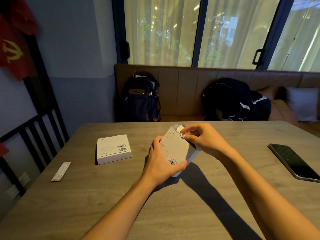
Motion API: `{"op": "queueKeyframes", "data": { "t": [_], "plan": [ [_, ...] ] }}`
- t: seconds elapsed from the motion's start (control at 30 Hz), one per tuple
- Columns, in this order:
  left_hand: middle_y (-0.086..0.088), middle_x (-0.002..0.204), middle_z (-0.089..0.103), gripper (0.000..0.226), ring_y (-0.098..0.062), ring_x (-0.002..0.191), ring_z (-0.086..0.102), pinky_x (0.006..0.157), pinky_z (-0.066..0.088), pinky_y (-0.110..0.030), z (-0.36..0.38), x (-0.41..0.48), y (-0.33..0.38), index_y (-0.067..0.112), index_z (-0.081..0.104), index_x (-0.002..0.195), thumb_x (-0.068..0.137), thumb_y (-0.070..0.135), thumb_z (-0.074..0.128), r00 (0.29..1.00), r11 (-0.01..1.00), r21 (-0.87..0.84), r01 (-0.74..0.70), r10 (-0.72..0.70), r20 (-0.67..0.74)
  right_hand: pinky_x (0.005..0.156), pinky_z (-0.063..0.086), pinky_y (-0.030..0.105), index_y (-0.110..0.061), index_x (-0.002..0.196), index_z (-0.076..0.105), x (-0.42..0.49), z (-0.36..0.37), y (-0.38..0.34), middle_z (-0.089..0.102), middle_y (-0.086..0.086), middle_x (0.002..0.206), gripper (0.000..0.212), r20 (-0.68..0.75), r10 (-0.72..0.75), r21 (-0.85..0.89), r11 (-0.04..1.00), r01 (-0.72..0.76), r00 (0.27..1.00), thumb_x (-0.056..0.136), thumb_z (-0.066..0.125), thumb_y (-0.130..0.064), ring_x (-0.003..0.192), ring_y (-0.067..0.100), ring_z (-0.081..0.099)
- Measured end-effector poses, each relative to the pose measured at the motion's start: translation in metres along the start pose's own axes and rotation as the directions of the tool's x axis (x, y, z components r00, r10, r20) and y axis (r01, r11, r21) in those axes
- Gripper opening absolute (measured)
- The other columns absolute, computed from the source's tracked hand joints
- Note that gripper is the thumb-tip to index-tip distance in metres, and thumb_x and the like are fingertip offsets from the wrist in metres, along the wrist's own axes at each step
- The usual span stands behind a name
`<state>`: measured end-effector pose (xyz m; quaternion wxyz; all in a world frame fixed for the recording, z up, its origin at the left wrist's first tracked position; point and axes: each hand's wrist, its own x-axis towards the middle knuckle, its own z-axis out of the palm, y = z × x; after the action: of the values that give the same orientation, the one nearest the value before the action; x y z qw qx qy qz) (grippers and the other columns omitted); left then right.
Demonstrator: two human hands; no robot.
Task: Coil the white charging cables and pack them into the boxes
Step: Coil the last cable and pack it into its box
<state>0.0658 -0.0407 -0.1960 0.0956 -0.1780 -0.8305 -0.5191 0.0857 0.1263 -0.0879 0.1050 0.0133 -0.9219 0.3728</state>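
The left hand (161, 157) is gripping a tilted white box (176, 148) (flap open) above the worktop (121, 196); the right hand (201, 139) is pinching a white cable (182, 135) at its mouth.

Grey wall (74, 40), curtained windows (162, 30), padded bench (187, 87), wooden table (86, 205)

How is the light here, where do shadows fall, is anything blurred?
Head view: dim light; a long dark shadow runs from the held box over the table toward the near edge; the pillow and red flag at the edges are blurred.
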Motion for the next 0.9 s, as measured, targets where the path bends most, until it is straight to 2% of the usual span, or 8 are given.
{"op": "queueKeyframes", "data": {
  "t": [0.1,0.17,0.3,0.37,0.57,0.67,0.77,0.9],
  "plan": [
    [0.013,0.127,0.043,0.105,-0.011,0.119,0.050,0.090,0.059,-0.042,0.001,0.000,0.000,0.038,0.026,0.132,0.050,0.066,0.087,1.000,1.000,0.002,0.007,-0.007,-0.004,0.073,0.053,0.019,-0.016,0.108,0.072,0.000,0.004,-0.005,0.071,0.003,0.118,0.015,0.023,-0.030,-0.118,0.993,0.032,0.999,0.097,0.062,-0.011,0.097,0.011,0.065],
    [0.011,0.128,0.043,0.106,-0.012,0.118,0.051,0.088,0.060,-0.042,0.000,0.000,-0.003,0.037,0.026,0.132,0.050,0.063,0.088,1.000,1.000,-0.011,0.012,-0.012,-0.010,0.079,0.054,0.022,-0.013,0.114,0.072,0.001,0.001,-0.013,0.071,0.004,0.120,0.023,0.094,-0.034,-0.228,0.972,0.055,0.995,0.097,0.059,-0.004,0.098,0.011,0.064],
    [0.010,0.127,0.043,0.110,-0.013,0.116,0.053,0.086,0.061,-0.040,-0.001,0.000,-0.003,0.037,0.024,0.133,0.049,0.064,0.089,0.999,0.999,-0.016,0.035,-0.035,-0.026,0.095,0.054,0.032,-0.012,0.125,0.067,-0.002,-0.006,-0.020,0.066,0.002,0.127,0.034,0.244,-0.028,-0.278,0.955,0.098,0.969,0.098,0.054,0.003,0.115,0.018,0.062],
    [0.010,0.130,0.041,0.110,-0.014,0.118,0.051,0.089,0.059,-0.040,-0.001,-0.001,0.000,0.039,0.020,0.133,0.050,0.066,0.088,0.999,0.999,0.007,0.047,-0.047,-0.026,0.095,0.056,0.034,-0.012,0.125,0.068,-0.003,-0.003,-0.015,0.067,0.002,0.128,0.032,0.215,-0.037,-0.305,0.947,0.103,0.976,0.097,0.058,0.000,0.115,0.019,0.064],
    [0.007,0.139,0.034,0.111,-0.013,0.126,0.040,0.100,0.053,-0.044,-0.001,0.000,0.005,0.040,0.015,0.137,0.053,0.066,0.083,0.998,0.996,0.083,0.029,-0.033,0.050,0.081,0.056,0.021,-0.012,0.102,0.078,-0.007,0.004,0.016,0.075,0.002,0.100,0.013,-0.049,-0.014,-0.302,0.953,-0.001,0.999,0.092,0.070,-0.013,0.075,0.006,0.063],
    [0.007,0.140,0.033,0.111,-0.014,0.126,0.039,0.101,0.050,-0.045,0.001,-0.002,0.009,0.040,0.015,0.140,0.054,0.070,0.079,1.000,0.990,0.143,0.014,-0.014,0.003,0.080,0.051,0.019,-0.014,0.113,0.076,-0.008,0.004,0.010,0.074,0.003,0.113,0.024,0.043,-0.037,-0.355,0.934,0.050,0.998,0.096,0.062,-0.004,0.089,0.008,0.062],
    [0.004,0.142,0.031,0.114,-0.018,0.127,0.041,0.101,0.050,-0.044,0.000,-0.002,0.011,0.037,0.012,0.143,0.057,0.073,0.078,0.996,0.976,0.216,0.035,-0.016,-0.090,0.089,0.050,0.026,-0.015,0.127,0.068,-0.009,0.002,0.000,0.067,0.002,0.130,0.036,0.147,-0.041,-0.322,0.943,0.087,0.988,0.099,0.050,-0.001,0.109,0.014,0.060],
    [0.004,0.147,0.024,0.125,-0.021,0.128,0.041,0.098,0.051,-0.044,0.000,-0.001,0.016,0.042,-0.003,0.149,0.061,0.070,0.081,0.996,0.976,0.212,0.055,-0.039,-0.081,0.093,0.052,0.031,-0.019,0.128,0.065,-0.016,0.015,-0.003,0.067,0.001,0.125,0.031,0.055,-0.115,-0.368,0.921,0.127,0.992,0.098,0.059,-0.021,0.108,0.015,0.061]
  ]
}}
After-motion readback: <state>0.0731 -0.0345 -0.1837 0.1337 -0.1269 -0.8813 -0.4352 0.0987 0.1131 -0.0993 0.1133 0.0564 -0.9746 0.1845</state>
